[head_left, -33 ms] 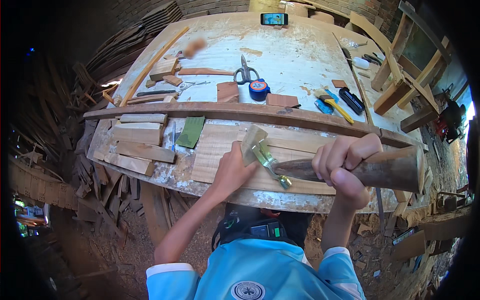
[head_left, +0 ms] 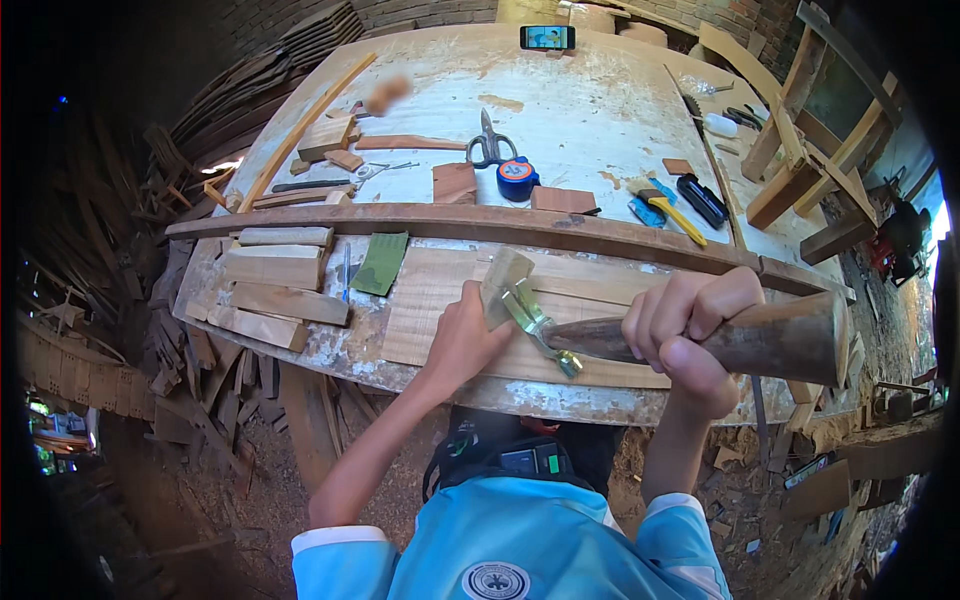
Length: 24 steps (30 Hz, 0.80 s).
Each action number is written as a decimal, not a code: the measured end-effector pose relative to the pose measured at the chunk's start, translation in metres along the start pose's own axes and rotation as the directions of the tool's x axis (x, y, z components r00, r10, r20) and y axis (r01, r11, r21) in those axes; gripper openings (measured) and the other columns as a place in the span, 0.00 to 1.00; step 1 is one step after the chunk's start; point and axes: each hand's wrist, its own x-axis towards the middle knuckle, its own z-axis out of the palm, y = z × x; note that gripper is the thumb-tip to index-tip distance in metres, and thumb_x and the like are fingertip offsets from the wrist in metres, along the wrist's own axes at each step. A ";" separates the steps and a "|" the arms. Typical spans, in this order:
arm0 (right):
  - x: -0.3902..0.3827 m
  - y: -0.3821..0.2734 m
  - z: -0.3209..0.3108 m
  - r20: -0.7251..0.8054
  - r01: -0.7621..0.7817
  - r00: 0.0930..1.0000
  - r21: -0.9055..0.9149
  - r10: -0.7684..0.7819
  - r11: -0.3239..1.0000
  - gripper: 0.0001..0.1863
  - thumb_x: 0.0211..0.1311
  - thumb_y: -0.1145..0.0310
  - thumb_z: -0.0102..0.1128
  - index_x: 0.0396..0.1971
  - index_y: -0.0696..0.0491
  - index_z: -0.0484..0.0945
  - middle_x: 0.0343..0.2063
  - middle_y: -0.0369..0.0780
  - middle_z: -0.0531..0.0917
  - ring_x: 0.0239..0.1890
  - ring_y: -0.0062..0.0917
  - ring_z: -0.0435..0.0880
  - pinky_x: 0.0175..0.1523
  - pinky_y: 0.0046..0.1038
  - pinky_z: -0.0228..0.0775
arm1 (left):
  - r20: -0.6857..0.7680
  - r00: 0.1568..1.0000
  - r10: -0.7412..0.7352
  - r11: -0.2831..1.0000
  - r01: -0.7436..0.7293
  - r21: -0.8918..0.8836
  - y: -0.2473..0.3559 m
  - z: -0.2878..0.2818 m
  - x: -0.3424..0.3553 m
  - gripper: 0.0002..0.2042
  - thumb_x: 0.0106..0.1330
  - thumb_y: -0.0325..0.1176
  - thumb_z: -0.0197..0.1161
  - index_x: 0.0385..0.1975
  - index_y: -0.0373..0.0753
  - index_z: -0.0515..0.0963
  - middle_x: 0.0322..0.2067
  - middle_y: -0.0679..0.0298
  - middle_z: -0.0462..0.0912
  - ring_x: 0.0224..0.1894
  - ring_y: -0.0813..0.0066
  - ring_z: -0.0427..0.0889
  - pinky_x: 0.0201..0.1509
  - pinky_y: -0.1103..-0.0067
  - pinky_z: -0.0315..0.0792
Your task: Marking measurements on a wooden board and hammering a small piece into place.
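Left hand: the left hand (head_left: 462,335) presses on the pale wooden board (head_left: 430,300), fingers closed around a metal chisel (head_left: 520,305) whose blade points to about 5 o'clock.
Right hand: the right hand (head_left: 690,325) is clamped on a dark wooden mallet (head_left: 740,340), its narrow end just beside the chisel.
Hands: near each other, not touching.
Board: lies flat at the workbench (head_left: 600,100) near edge, at 6 o'clock from the long curved slat (head_left: 480,222).
Beyond the slat: scissors (head_left: 490,145), round tape measure (head_left: 517,178), yellow-handled tool (head_left: 668,208) at 2 o'clock.
At 9 o'clock: stacked wood blocks (head_left: 275,285), green sandpaper sheet (head_left: 380,263).
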 end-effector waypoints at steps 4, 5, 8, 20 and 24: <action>0.000 0.001 0.001 0.018 0.003 1.000 -0.045 -0.002 0.999 0.13 0.52 0.79 0.53 0.28 0.52 0.57 0.15 0.36 0.66 0.13 0.16 0.63 0.20 0.22 0.61 | 0.002 1.000 -0.022 1.000 0.022 -0.003 -0.002 0.001 0.005 0.23 0.53 0.38 0.65 0.37 0.27 0.63 0.30 0.36 0.77 0.37 0.38 0.77 0.40 0.57 0.70; 0.000 0.001 0.001 0.018 0.001 1.000 -0.045 -0.001 0.999 0.13 0.52 0.79 0.53 0.28 0.52 0.57 0.15 0.36 0.66 0.13 0.16 0.63 0.20 0.22 0.61 | 0.003 1.000 -0.023 1.000 0.023 -0.004 -0.001 0.002 0.004 0.23 0.53 0.38 0.65 0.37 0.27 0.63 0.30 0.36 0.77 0.37 0.38 0.77 0.40 0.57 0.70; 0.000 0.000 0.003 -0.018 0.003 1.000 0.003 -0.003 1.000 0.13 0.52 0.79 0.53 0.28 0.52 0.57 0.15 0.36 0.66 0.13 0.16 0.63 0.21 0.23 0.61 | -0.024 0.999 -0.040 0.997 0.038 -0.069 -0.001 0.006 -0.002 0.23 0.53 0.38 0.66 0.38 0.27 0.64 0.30 0.36 0.77 0.37 0.38 0.77 0.39 0.59 0.71; -0.012 -0.010 0.006 -0.100 -0.005 0.995 0.121 0.017 0.993 0.11 0.46 0.82 0.57 0.22 0.56 0.62 0.15 0.39 0.70 0.16 0.21 0.65 0.24 0.27 0.63 | 0.018 1.000 0.016 0.999 -0.016 -0.041 0.000 0.011 -0.006 0.22 0.53 0.37 0.66 0.38 0.27 0.64 0.30 0.38 0.78 0.37 0.42 0.79 0.39 0.61 0.71; -0.018 -0.014 -0.001 -0.124 0.047 0.992 0.180 -0.025 0.983 0.11 0.47 0.83 0.55 0.19 0.55 0.62 0.15 0.39 0.69 0.15 0.22 0.64 0.23 0.27 0.61 | 0.068 0.998 0.017 0.998 -0.022 0.066 0.012 0.007 -0.005 0.21 0.53 0.34 0.65 0.37 0.27 0.63 0.27 0.36 0.77 0.34 0.37 0.78 0.39 0.58 0.72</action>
